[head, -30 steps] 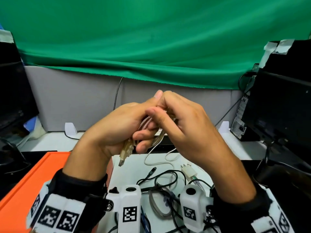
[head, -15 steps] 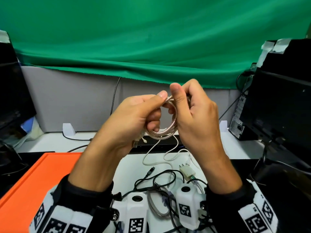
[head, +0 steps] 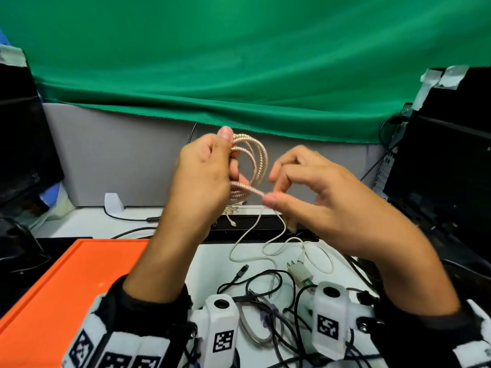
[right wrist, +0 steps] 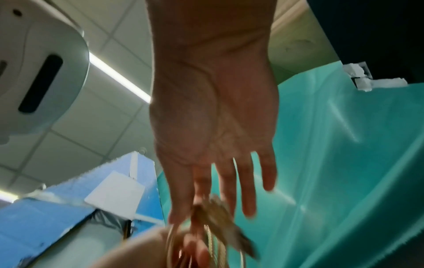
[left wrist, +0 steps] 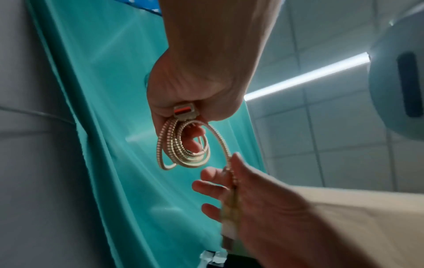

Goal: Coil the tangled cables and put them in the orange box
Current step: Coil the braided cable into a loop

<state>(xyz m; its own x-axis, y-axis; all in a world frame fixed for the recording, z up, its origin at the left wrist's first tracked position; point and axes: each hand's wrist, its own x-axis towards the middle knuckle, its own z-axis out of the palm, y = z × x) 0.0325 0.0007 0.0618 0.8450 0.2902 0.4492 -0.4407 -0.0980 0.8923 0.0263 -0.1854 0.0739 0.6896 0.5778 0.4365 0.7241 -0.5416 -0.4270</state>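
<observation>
A gold braided cable [head: 251,160] is wound into several loops in front of the green cloth. My left hand [head: 229,152] grips the loops on their left side, thumb on top. In the left wrist view the coil [left wrist: 183,150] hangs from that hand [left wrist: 195,94] with a USB plug [left wrist: 183,112] held against the palm. My right hand [head: 273,192] pinches the cable's free end just right of the coil; its plug [left wrist: 229,234] lies along the right palm. The right wrist view shows blurred cable [right wrist: 218,208] at the fingertips. The orange box [head: 66,274] lies at lower left.
A tangle of black cables [head: 268,290] and a thin white cable [head: 265,243] lie on the white table [head: 210,261] below my hands, with a white plug adapter [head: 300,273] among them. Black computer cases [head: 438,168] stand right, a dark monitor [head: 21,142] left.
My hands have drawn apart. The right hand moved right and down with the cable's free end, and the left hand now holds the loops alone, higher and further left.
</observation>
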